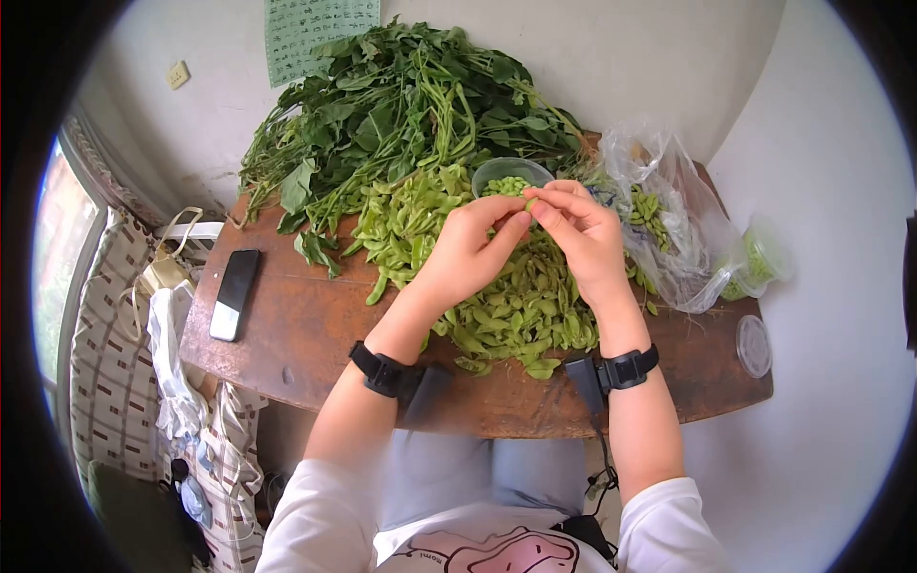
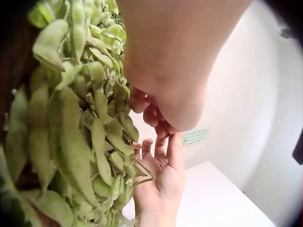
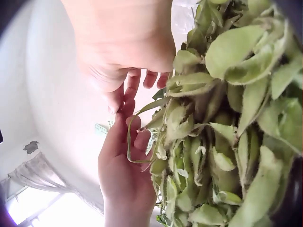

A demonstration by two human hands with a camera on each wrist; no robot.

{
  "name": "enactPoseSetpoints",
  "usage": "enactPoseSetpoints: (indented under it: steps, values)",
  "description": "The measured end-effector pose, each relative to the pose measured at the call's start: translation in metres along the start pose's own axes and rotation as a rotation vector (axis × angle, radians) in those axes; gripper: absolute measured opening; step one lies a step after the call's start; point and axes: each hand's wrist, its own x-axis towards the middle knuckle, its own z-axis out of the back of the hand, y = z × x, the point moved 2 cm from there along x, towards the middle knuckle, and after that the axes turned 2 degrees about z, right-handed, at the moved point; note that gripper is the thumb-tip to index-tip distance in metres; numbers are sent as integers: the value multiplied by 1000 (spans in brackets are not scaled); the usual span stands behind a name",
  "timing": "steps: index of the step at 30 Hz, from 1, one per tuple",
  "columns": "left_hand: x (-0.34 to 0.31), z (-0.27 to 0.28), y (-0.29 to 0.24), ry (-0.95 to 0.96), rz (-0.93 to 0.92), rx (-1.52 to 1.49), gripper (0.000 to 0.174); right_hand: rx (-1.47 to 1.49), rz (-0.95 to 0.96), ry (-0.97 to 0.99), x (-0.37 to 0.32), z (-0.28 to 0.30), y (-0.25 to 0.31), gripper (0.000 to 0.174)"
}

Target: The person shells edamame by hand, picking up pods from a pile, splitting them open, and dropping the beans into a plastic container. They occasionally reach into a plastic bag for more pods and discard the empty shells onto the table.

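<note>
Above a heap of green soybean pods (image 1: 521, 310), my two hands meet fingertip to fingertip. A small green soybean pod (image 1: 531, 204) shows between them, mostly covered by the fingers. My left hand (image 1: 476, 246) pinches it from the left with thumb and fingers. From the other side my right hand (image 1: 585, 239) pinches it too. Just behind the fingertips stands a clear plastic bowl (image 1: 482, 174) holding shelled green soybeans (image 1: 506, 185). Both wrist views show the hands beside the piled pods, with the pinched pod hidden there.
Leafy soybean stalks (image 1: 382, 105) are heaped at the back of the wooden table (image 1: 287, 329). A phone (image 1: 235, 294) lies at left. On the right are a clear plastic bag (image 1: 669, 201), a tub of green beans (image 1: 759, 258) and a round lid (image 1: 754, 346).
</note>
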Motion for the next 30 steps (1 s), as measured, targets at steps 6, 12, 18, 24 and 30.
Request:
enactPoseSetpoints:
  steps: [6, 12, 18, 24, 30]
  values:
    - [-1, 3, -6, -147, -32, 114, 19, 88, -41, -88, -2, -1, -1, 19]
    - [-2, 3, -3, -164, -48, 119, 16, 115, -43, -73, -2, -4, -1, 20]
    - [-4, 1, -6, -151, -15, 108, 14, 73, -63, -61, -3, -4, 3, 20]
    - [-2, -1, 0, -165, -57, 110, 13, 81, -56, -69, -3, -8, 2, 20]
    - [-4, 2, -2, -215, -129, 284, 12, 96, -126, -82, -2, -12, 0, 20]
